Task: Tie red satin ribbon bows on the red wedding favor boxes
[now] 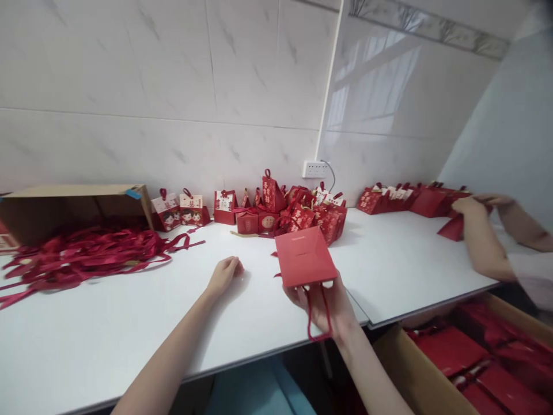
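Observation:
My right hand point(329, 304) holds a flat red paper gift bag point(304, 257) from underneath, just above the front edge of the white table point(108, 328). The bag's red cord handle point(317, 317) hangs down over my palm. My left hand point(224, 274) rests on the table to the left of the bag, fingers curled in, with nothing visible in it. Behind the bag stands a cluster of small red gift boxes and bags point(298, 212) against the tiled wall.
A pile of red ribbons point(82, 253) lies at the left beside an open cardboard box point(64, 208). Another person's hands point(479, 210) handle red bags point(415, 199) at the far right. A carton of flat red bags point(479, 357) sits below the table's right end.

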A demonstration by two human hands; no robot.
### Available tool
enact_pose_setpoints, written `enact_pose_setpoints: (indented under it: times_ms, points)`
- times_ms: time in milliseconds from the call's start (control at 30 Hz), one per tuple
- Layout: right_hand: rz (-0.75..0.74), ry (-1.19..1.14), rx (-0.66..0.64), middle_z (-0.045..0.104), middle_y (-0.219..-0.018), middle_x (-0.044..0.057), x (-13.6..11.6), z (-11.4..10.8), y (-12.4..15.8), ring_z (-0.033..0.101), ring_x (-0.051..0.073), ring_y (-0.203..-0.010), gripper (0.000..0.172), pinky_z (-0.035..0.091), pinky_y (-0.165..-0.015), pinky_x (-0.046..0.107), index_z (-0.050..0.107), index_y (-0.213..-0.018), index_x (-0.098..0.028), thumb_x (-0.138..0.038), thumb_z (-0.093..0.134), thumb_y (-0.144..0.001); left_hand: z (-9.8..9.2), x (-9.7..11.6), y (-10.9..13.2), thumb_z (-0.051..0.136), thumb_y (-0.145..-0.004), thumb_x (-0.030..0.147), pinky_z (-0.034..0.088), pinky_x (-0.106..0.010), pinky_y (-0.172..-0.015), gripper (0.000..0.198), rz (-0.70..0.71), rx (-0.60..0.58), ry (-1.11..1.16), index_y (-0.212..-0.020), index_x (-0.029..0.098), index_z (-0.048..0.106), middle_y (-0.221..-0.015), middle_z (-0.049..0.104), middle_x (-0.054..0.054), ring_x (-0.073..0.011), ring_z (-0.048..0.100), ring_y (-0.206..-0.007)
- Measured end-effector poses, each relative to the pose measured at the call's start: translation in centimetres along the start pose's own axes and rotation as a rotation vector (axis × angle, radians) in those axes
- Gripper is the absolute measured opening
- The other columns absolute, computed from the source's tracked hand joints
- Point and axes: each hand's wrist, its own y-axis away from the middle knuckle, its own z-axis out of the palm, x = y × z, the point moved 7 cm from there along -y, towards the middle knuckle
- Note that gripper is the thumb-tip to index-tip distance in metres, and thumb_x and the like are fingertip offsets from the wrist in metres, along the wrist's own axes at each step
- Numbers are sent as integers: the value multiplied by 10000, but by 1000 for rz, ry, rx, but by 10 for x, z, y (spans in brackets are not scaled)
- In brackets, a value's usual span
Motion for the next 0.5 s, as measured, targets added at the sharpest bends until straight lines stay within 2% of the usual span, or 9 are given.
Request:
enact_pose_setpoints:
  times_ms: [67, 133, 333, 500]
  points:
    - [62, -51, -70, 562, -1202, 77, 5, 0, 18, 529, 223, -1101, 581, 512, -852, 336, 506, -1130, -237, -619, 560, -695, 1, 3, 1, 501, -677, 512, 409, -288, -579, 380, 26, -20, -77, -527, 166, 544, -525, 576, -30, -163, 509, -531]
    - [83, -64, -81, 540, -1232, 54, 8, -5, 34, 495, 195, -1144, 585, 510, -860, 289, 479, -1158, -268, -617, 565, -696, 2, 4, 1, 490, -689, 496, 401, -290, -590, 367, 44, -34, -145, -529, 172, 552, -526, 579, -25, -172, 510, -543]
    - [81, -82, -3, 550, -1222, 69, 6, -17, 61, 498, 199, -1135, 656, 512, -838, 276, 449, -1212, -246, -661, 514, -708, 4, 1, -3, 453, -708, 494, 390, -282, -625, 360, 55, -64, -277, -555, 183, 550, -557, 582, -17, -179, 519, -585]
    - [82, -41, 41, 567, -1211, 49, 7, -16, 73, 544, 192, -1078, 572, 510, -839, 314, 484, -1178, -265, -661, 374, -780, 5, 2, -2, 431, -716, 492, 410, -291, -643, 361, 63, -77, -322, -569, 184, 548, -579, 594, -28, -194, 545, -608]
